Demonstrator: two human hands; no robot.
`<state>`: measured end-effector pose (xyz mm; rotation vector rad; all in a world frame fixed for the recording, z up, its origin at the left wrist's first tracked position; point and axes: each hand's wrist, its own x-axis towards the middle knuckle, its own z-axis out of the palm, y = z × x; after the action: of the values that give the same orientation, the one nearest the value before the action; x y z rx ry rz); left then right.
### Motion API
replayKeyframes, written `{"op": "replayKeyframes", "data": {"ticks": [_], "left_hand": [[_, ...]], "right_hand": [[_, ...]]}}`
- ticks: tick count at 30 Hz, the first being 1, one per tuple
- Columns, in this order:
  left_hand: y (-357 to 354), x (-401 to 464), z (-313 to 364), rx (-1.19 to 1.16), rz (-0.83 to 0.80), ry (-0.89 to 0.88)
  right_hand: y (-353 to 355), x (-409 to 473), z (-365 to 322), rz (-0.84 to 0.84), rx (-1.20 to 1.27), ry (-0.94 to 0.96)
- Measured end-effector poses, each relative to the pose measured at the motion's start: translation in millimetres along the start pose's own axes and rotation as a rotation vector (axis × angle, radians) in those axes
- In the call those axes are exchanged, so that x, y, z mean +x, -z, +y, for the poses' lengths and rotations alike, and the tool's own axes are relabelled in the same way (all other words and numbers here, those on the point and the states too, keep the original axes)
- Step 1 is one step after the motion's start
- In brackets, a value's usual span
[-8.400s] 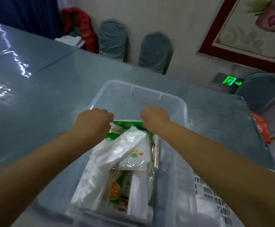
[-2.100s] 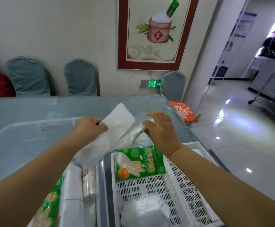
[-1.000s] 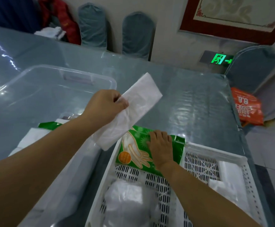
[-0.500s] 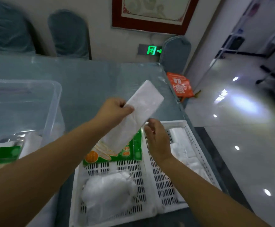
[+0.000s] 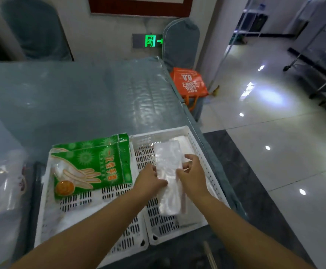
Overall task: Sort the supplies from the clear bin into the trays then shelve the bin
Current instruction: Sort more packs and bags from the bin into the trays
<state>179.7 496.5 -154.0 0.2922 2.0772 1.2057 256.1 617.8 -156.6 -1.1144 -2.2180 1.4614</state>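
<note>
I lay the white packet (image 5: 168, 171) lengthwise in the right-hand tray (image 5: 195, 136), on top of the other white packs there, so like stays with like. My left hand (image 5: 150, 179) pinches its left edge and my right hand (image 5: 192, 175) holds its right edge with fingers curled, squaring it up. The green glove pack (image 5: 92, 164) leans in the left tray (image 5: 43, 200), and the clear bin (image 5: 1, 191) stands on the counter (image 5: 80, 98) to my left, not yet emptied.
</note>
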Motion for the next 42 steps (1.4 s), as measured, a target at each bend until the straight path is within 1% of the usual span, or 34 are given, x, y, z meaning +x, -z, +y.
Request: {"op": "replayKeyframes", "data": {"ticks": [2,4,6,8,10,12,16,19,22,27,30,33,35,38,42], "left_hand": [[-18.6,-3.7,-12.2,0.044,-0.006,0.004],[-35.4,-7.1,-20.2,0.11,0.026,-0.046],[-48.2,-8.5,-23.8,0.182,0.099,-0.114],[-56.7,-5.9,-24.4,0.232,0.152,-0.141],[-63.2,-3.5,-25.4,0.342,0.151,-0.146],[-66.4,-3.6,-28.0,0.469,0.162,-0.13],[-69.9,-9.8,-32.1,0.61,0.177,-0.11],[-66.7,-13.9,-29.8,0.636,0.196,-0.129],[-52.1,-25.2,-19.3,0.577,0.232,-0.133],[14.3,-70.0,1.8,0.546,0.401,-0.193],[70.2,-109.4,14.4,0.596,0.57,-0.191],[127.0,-154.6,19.6,0.636,0.783,-0.152],[164.6,-183.9,12.4,0.66,0.896,-0.11],[221.9,-219.6,-12.2,0.674,0.993,-0.011],[300.1,-259.4,-64.5,0.64,1.083,0.1]], "right_hand": [[1.7,1.6,19.3,-0.066,-0.159,0.03],[1.0,2.5,32.9,-0.118,-0.337,0.092],[0.6,2.7,38.3,-0.109,-0.512,0.193],[1.5,3.6,38.8,-0.088,-0.656,0.322],[3.5,4.0,39.8,-0.102,-0.756,0.413],[6.1,5.1,41.5,-0.132,-0.837,0.458],[9.0,7.9,47.6,-0.18,-0.939,0.568],[9.5,12.5,41.6,-0.172,-0.886,0.594],[5.2,19.1,21.6,-0.134,-0.756,0.658],[-20.9,20.7,-37.8,-0.124,-0.57,0.863],[-46.4,9.6,-83.7,-0.149,-0.5,0.989],[-74.4,-12.1,-131.2,-0.17,-0.44,1.116],[-94.0,-32.1,-161.7,-0.18,-0.389,1.187],[-125.3,-66.5,-203.7,-0.22,-0.295,1.29],[-179.3,-119.4,-249.4,-0.289,-0.267,1.389]]}}
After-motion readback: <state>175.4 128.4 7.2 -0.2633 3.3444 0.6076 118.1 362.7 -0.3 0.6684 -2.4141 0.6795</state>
